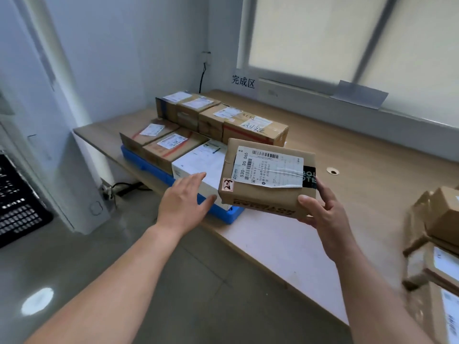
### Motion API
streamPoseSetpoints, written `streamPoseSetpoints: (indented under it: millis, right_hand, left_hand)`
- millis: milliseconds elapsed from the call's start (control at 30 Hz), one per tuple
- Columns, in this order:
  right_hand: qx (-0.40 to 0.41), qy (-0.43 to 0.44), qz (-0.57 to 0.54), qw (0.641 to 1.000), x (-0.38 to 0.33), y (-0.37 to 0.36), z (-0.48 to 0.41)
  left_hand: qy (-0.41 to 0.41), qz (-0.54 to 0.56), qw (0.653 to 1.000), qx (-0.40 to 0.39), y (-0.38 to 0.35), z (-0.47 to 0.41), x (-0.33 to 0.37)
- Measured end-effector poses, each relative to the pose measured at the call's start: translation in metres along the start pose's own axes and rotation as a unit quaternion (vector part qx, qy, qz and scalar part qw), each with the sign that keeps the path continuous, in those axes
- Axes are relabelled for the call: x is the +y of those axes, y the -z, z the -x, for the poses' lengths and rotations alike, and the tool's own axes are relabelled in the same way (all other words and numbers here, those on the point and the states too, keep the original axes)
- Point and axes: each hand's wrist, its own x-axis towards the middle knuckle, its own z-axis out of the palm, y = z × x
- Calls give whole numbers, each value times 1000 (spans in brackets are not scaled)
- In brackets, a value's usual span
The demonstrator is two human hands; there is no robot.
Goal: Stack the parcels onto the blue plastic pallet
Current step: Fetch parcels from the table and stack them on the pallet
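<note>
Right hand (323, 212): fingers and thumb curled round the near right corner of a brown cardboard parcel (265, 180), held in the air, label up.
Left hand (182, 197): fingers straight and together, holding nothing, above the near edge of a white parcel (198, 162).
Blue plastic pallet (140, 161): on the worktop (347, 150), carrying the white parcel and rows of brown parcels (223, 117).
Held parcel's place: just above the pallet's near right end.
Other parcels (437, 244): piled at the worktop's right edge.
</note>
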Motion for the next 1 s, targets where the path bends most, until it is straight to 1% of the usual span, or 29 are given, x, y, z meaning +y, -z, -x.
streamPoseSetpoints:
  millis: [133,333,567,867,1000]
  right_hand:
    - [-11,6,7,1000,1,-55,-12]
    - [-26,-10,3,1000,6,-116,-33]
    - [-29,-26,-10,999,23,-163,-78]
    - [-7,-56,-41,998,49,-214,-169]
    - [3,-71,-68,995,49,-236,-212]
  left_hand:
    - [1,-20,1000,15,21,-11,-50]
    - [24,-41,998,31,42,-25,-108]
    - [42,-73,996,11,36,-53,-158]
    - [18,-104,994,-22,23,-158,-205]
    - [11,-102,993,-58,18,-208,-220]
